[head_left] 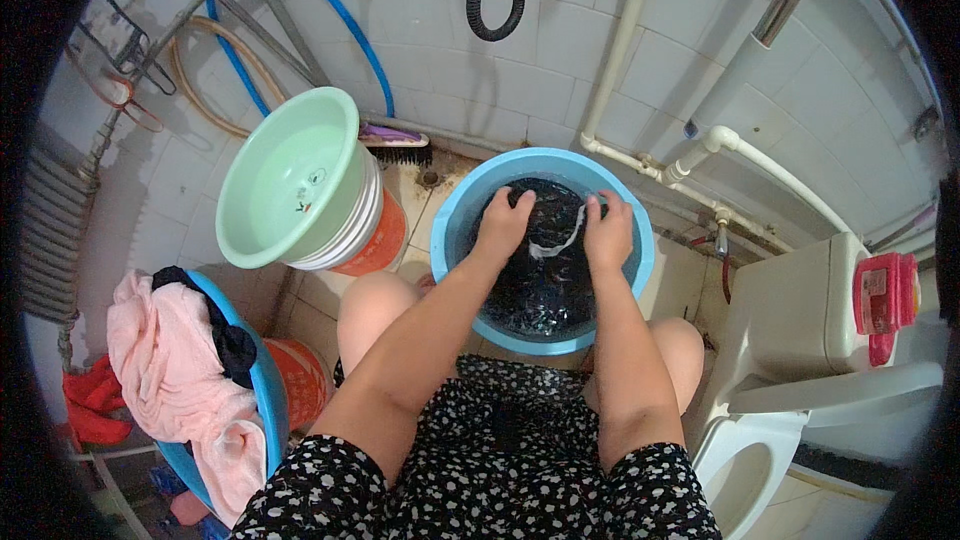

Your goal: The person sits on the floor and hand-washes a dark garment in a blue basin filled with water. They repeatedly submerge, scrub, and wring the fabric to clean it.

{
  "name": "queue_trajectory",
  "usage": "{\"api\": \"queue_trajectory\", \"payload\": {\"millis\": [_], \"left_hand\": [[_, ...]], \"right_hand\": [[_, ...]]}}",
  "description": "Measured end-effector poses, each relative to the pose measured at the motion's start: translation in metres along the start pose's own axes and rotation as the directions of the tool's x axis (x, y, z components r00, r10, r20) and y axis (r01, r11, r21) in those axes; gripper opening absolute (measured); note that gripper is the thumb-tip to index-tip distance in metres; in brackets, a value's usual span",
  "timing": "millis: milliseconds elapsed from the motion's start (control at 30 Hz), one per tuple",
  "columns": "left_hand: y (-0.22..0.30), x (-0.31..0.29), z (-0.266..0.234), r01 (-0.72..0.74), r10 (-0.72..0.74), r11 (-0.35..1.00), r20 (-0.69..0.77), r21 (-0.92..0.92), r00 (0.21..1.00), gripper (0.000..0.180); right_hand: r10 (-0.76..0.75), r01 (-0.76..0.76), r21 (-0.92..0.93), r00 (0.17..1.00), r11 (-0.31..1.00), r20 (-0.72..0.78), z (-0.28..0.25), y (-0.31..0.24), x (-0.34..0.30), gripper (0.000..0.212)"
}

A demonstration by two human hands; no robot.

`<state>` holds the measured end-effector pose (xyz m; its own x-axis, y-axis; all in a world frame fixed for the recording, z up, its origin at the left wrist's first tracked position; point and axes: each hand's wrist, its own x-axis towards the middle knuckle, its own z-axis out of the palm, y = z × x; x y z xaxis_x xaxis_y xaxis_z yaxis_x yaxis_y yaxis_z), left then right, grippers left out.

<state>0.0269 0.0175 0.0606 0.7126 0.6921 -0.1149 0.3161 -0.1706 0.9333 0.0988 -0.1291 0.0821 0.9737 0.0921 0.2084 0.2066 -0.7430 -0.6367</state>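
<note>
A light-blue basin (643, 260) sits on the floor between my knees. Dark, wet cloth (540, 295) with a shiny surface fills most of it. Both my hands are inside the rim, a little apart. On the left side, my left hand (504, 222) is closed on the cloth, its thumb and fingertips pinching the fabric. Opposite it, my right hand (608, 232) grips the cloth beside a curved white strip (556, 246); whether this is trim or foam I cannot tell. The undersides of the fingers are partly hidden.
At left a blue tub (262, 390) holds pink cloth (165, 360) and a black piece. A pale-green basin (290, 180) rests on a white-and-orange bucket (375, 230). A toilet (800, 310) stands right; pipes (620, 50) and a brush (395, 140) are along the wall.
</note>
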Motion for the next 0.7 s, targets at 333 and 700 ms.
{"api": "queue_trajectory", "payload": {"millis": [333,700], "left_hand": [[-0.024,-0.037,-0.001,-0.345,-0.124,0.582,0.499,0.736,0.857,0.038],[0.061,-0.028,-0.014,0.452,-0.259,0.695,0.392,-0.558,0.883,0.073]], "right_hand": [[-0.028,0.224,-0.300,0.840,0.927,0.541,0.032,0.045,-0.042,0.051],[-0.365,0.185,0.489,0.880,0.853,0.304,-0.064,-0.078,-0.025,0.029]]}}
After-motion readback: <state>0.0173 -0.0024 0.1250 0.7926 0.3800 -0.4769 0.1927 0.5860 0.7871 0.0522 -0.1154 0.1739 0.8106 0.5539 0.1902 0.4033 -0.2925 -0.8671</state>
